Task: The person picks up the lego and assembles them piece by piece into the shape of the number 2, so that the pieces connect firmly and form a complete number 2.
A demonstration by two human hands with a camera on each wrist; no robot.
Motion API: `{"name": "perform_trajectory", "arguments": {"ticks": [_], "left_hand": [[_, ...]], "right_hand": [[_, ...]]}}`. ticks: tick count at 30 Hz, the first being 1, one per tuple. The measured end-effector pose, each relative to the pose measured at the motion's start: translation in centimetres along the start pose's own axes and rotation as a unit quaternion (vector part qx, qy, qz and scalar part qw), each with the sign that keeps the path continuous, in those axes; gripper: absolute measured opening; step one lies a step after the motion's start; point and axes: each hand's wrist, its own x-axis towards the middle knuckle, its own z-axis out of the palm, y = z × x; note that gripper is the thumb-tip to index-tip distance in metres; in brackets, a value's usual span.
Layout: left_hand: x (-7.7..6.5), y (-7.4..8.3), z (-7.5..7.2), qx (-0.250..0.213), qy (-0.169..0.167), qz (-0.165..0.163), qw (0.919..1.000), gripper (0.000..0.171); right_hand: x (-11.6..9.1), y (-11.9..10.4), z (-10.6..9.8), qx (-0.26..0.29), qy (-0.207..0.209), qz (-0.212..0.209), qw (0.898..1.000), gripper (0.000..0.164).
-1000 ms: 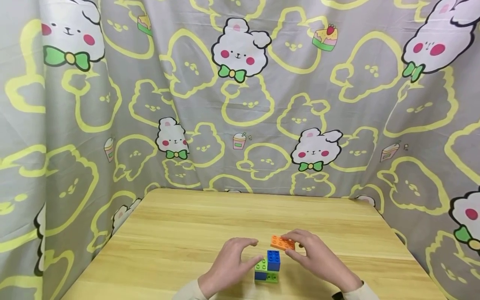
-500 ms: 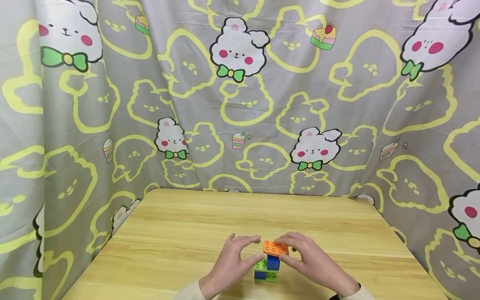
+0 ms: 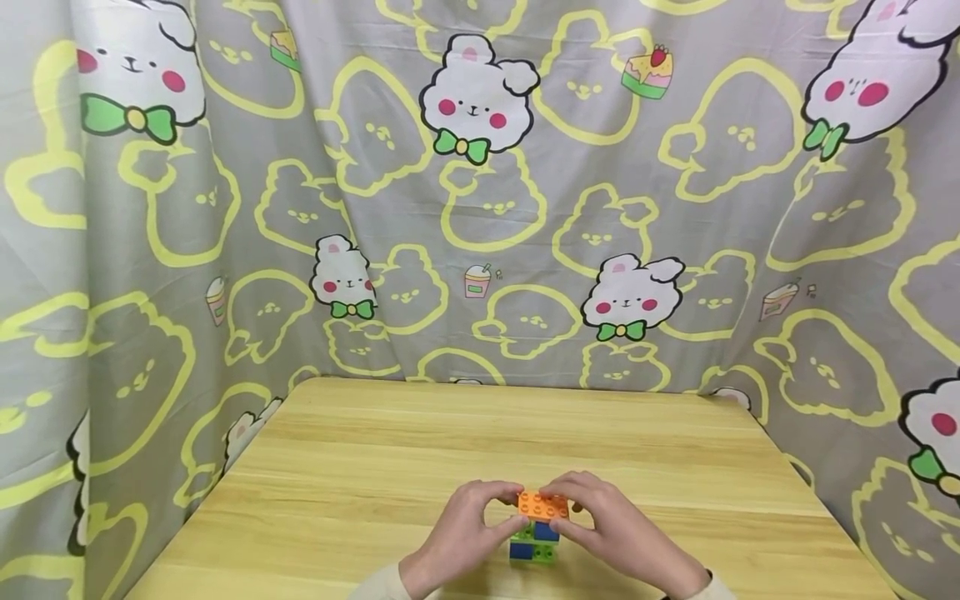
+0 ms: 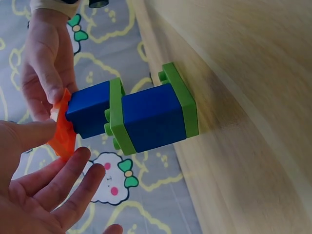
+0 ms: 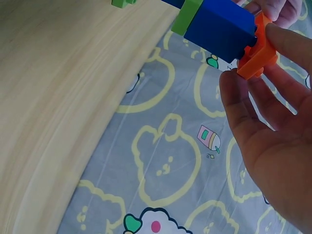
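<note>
An orange building brick [image 3: 543, 505] with studs lies flat on top of a small stack. My right hand [image 3: 626, 533] pinches its right end between thumb and fingers. At the left end my left hand [image 3: 467, 529] holds it, thumb in front and forefinger behind. Directly beneath is a blue brick [image 4: 90, 108], then a thin light green brick [image 4: 117, 114], a second blue brick [image 4: 153, 118] and a green base brick [image 4: 181, 100] on the table. In the right wrist view, the orange brick [image 5: 258, 48] meets the upper blue brick [image 5: 222, 29]; whether it is pressed fully down I cannot tell.
The stack stands near the front of a light wooden table [image 3: 360, 433]. Grey curtains [image 3: 405, 217] printed with rabbits and yellow outlines hang behind and on both sides.
My right hand has brought the orange brick left, over the upper blue brick and down onto the stack. My left hand, earlier apart from it, now grips its left end.
</note>
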Motion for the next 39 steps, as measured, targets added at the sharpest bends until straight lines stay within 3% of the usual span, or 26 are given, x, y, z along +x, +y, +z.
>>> {"name": "perform_trajectory", "arguments": {"ticks": [9, 21, 33, 39], "left_hand": [[0.0, -0.1, -0.2, -0.004, 0.001, 0.003, 1.0000, 0.032], [0.1, -0.5, -0.1, -0.060, -0.026, -0.015, 0.9978, 0.025], [0.2, -0.6, -0.1, -0.180, -0.049, -0.036, 0.9818, 0.022], [0.1, -0.8, -0.1, -0.209, -0.064, -0.049, 0.9745, 0.028]], "right_hand": [[0.2, 0.7, 0.0, 0.030, -0.021, 0.019, 0.999, 0.038], [0.3, 1.1, 0.0, 0.065, -0.039, 0.045, 0.996, 0.039], [0.5, 1.2, 0.0, 0.120, -0.049, 0.076, 0.989, 0.031], [0.4, 1.3, 0.3, 0.121, -0.043, 0.073, 0.989, 0.031]]}}
